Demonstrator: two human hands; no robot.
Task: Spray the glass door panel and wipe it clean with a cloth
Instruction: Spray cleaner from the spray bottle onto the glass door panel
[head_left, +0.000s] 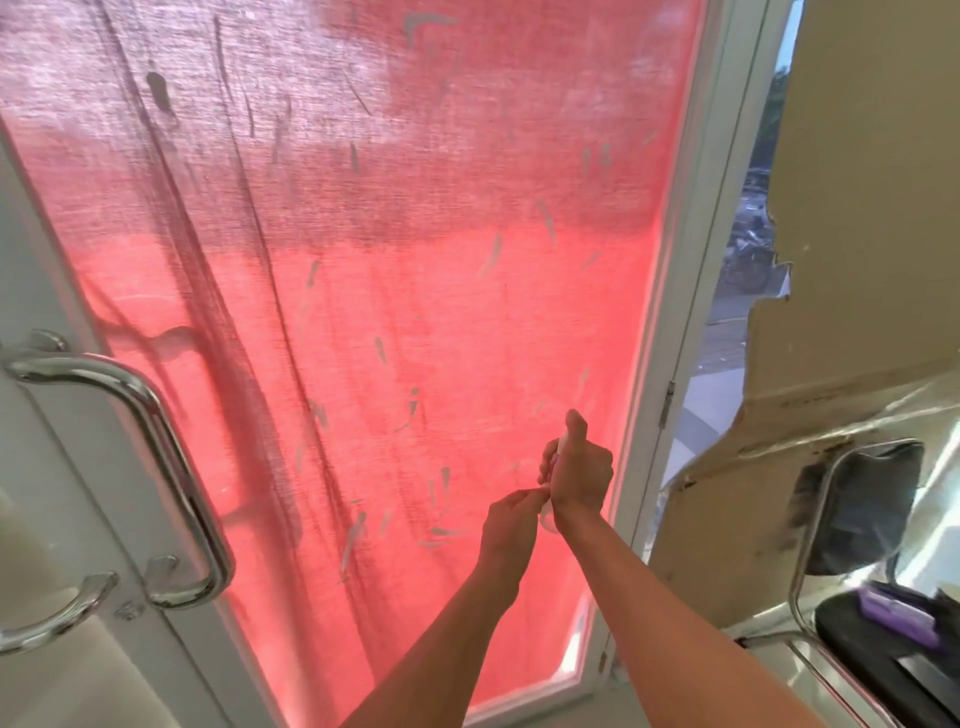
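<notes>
The glass door panel (415, 312) fills the view, with a red curtain glowing behind it and pale streaks on its surface. My right hand (579, 467) grips a small clear spray bottle (549, 512) upright near the panel's lower right, thumb raised at its top. My left hand (511, 525) pinches the bottle's lower part from the left. Most of the bottle is hidden by my fingers. No cloth is in view.
A white door frame (670, 332) runs down the right of the panel. Chrome pull handles (156, 431) stand on the left. At the right, a dark chair (857, 519) with a chrome frame stands beside a beige wall.
</notes>
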